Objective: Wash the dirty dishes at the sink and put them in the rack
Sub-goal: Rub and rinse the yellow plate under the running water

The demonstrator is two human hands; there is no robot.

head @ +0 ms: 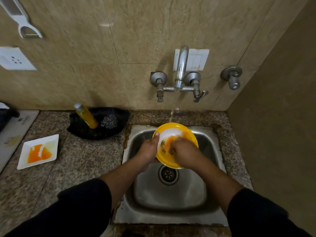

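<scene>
One round glossy yellow bowl (187,134) over the steel sink (171,200); left hand (148,150) clamps its nine-o'clock rim. Right hand (184,151) presses inside at three o'clock; its grip I cannot tell.

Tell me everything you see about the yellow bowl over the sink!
The yellow bowl looks plastic, yellow outside and white inside, smeared with orange residue and green bits. It is tilted toward the camera above the sink, with tap water falling onto its far rim. The left hand grips its left edge; the right hand presses inside it.
</scene>
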